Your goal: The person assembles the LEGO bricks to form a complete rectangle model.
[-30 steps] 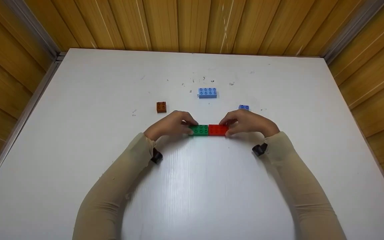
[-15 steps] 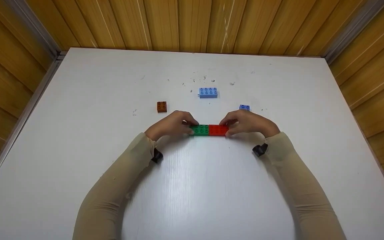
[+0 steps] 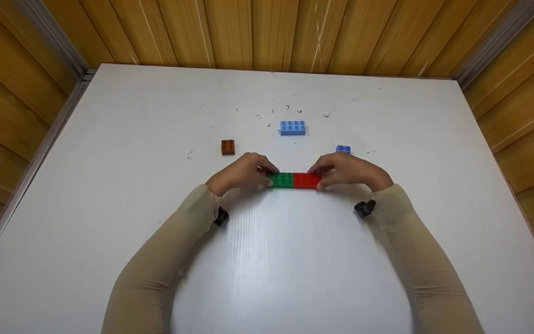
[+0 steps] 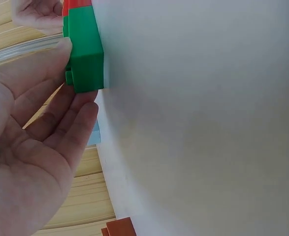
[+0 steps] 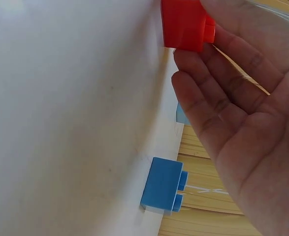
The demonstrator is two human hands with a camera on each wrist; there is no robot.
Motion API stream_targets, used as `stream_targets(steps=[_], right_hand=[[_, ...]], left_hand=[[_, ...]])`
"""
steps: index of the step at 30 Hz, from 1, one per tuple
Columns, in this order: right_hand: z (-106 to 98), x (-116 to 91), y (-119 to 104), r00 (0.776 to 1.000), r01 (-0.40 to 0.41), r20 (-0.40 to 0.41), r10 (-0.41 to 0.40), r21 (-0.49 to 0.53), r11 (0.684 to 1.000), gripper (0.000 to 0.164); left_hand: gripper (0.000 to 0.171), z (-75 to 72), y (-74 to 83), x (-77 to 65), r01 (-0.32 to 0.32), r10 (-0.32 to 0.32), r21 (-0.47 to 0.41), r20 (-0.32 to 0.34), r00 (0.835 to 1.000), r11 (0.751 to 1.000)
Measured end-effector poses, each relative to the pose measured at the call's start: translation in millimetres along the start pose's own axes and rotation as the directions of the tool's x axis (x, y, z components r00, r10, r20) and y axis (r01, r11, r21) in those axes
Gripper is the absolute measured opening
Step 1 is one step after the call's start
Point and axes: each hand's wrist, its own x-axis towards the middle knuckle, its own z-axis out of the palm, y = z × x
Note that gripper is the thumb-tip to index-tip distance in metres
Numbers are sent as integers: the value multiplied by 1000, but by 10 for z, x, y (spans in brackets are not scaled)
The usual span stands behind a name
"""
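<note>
A green building brick (image 3: 283, 180) and a red building brick (image 3: 306, 180) lie end to end in one row on the white table, studs up. My left hand (image 3: 243, 173) pinches the green brick's left end between thumb and fingers. At the opposite end, my right hand (image 3: 351, 170) pinches the red brick. Seen from the left wrist, the thumb presses the near side of the green brick (image 4: 86, 49), with the red one just beyond it. In the right wrist view, fingers curl behind the red brick (image 5: 184, 24).
Behind the hands lie a light blue brick (image 3: 292, 128) and, to the left, a small brown brick (image 3: 228, 147). A small blue brick (image 3: 343, 149) sits just beyond the right hand, partly covered by it. Wood-patterned panels (image 3: 271, 35) border the white table (image 3: 295, 260).
Both hands keep their grip on the bricks, which stay end to end. The whole head view has shifted slightly, with everything appearing a little further right.
</note>
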Motion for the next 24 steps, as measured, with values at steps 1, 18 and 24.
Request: stream_targets(steps=[1,18,24], right_hand=[[-4,1,-2,1000,-1,0,1,1,1000,38],[-36,2,-19,1000,-26,6,26,29,999,44],[-94,22,-29,1000,-19,-22,20,40,999,44]], left_hand=[[32,1,3,1,-1,1,3,-2,1000,1000],[34,2,18,6,54,-54,-35,12,998,998],[34,2,9,7,42,-41,-44,10,999,998]])
